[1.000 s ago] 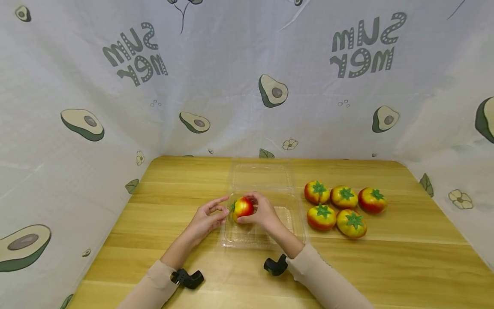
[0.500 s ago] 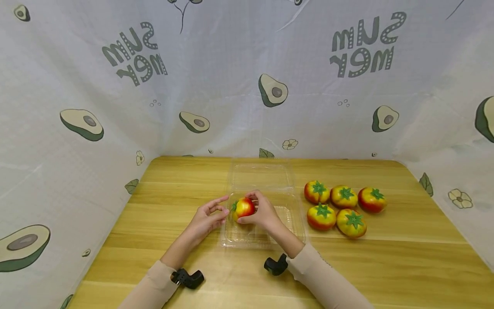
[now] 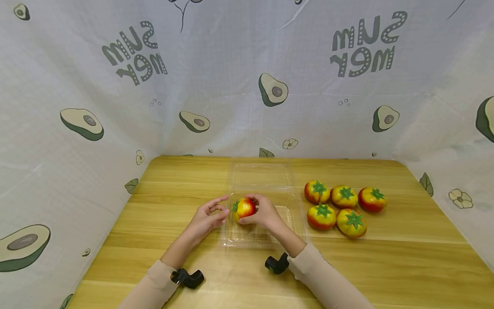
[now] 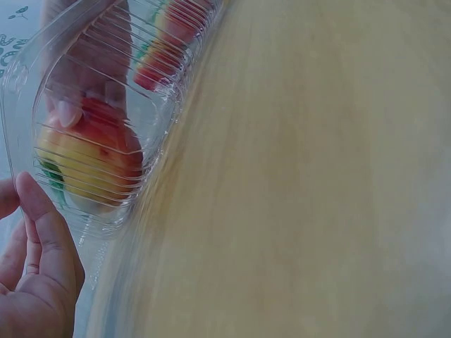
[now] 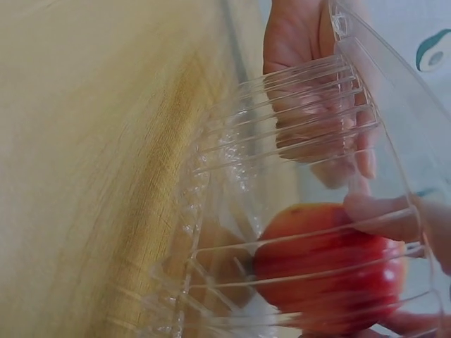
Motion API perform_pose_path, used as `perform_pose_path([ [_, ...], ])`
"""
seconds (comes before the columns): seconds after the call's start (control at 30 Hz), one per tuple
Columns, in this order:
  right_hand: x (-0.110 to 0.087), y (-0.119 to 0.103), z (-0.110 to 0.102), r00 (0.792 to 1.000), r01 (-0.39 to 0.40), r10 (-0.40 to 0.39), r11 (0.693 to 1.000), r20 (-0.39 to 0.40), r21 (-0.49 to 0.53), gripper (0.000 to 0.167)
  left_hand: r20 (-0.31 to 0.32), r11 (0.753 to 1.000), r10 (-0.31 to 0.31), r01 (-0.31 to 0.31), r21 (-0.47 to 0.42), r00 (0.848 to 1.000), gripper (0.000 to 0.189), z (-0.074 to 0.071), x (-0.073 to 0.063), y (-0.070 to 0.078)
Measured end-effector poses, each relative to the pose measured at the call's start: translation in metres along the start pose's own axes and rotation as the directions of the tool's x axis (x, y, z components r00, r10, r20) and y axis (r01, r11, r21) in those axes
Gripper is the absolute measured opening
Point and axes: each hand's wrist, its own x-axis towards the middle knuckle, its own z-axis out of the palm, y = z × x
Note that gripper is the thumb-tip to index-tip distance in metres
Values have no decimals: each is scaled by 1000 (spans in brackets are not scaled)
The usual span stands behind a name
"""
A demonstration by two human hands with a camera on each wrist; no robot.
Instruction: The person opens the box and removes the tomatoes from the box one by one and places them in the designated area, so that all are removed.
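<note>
A clear plastic clamshell container lies on the table with its lid folded back. My left hand pinches the container's left rim between thumb and index finger, as the left wrist view shows at the container's edge. Inside the left part of the container, a red-and-yellow tomato lies tilted, its green leafy top facing left. The fingers and thumb of my right hand hold the tomato from its right side. Through the ribbed wall, the right wrist view shows the tomato's red side.
To the container's right, several similar tomatoes sit in two rows on the wooden table. A white curtain with avocado prints hangs behind and at both sides. Each wrist carries a black camera mount.
The tomato has shifted very slightly to the right in my right hand's hold, with its green top turned a little more into view. My left hand stays at the rim.
</note>
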Motion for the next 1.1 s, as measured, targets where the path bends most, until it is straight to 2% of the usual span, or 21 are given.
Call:
perform_pose_path([
  [0.4, -1, -1, -3, 1000, -12, 13, 1000, -16, 29, 66, 8, 1000, 4, -4, 13, 1000, 55, -1, 1, -1],
  [1.1, -6, -2, -21, 998, -51, 54, 988, -21, 146, 66, 6, 1000, 6, -6, 25, 1000, 56, -2, 0, -2],
])
